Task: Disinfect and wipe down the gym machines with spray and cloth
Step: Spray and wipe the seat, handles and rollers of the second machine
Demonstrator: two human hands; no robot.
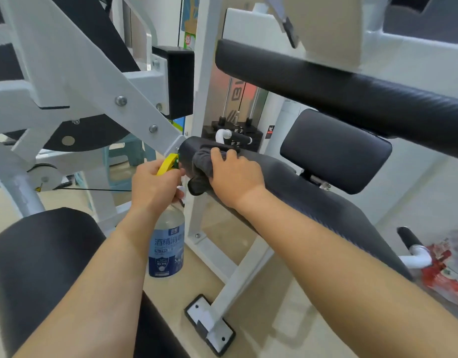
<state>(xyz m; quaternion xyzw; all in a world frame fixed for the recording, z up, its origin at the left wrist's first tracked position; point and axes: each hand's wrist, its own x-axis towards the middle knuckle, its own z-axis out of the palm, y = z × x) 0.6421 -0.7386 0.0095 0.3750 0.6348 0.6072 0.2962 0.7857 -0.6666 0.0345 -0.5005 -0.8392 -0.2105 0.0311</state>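
Note:
My left hand (155, 186) grips the yellow trigger head of a clear spray bottle (167, 245) with a blue label, which hangs below my fist. My right hand (234, 174) holds a dark grey cloth (202, 167) against the far end of a long black padded roller (287, 187) on the white gym machine. The cloth drapes over the roller's left end, right beside the bottle's nozzle.
A second black roller (352, 91) runs above, with a square black pad (336, 151) between them. The white frame arm (93, 73) slants down from the left. Another black pad (36, 254) sits at lower left. The weight stack (238, 133) stands behind. A red and white package (450, 264) lies at right.

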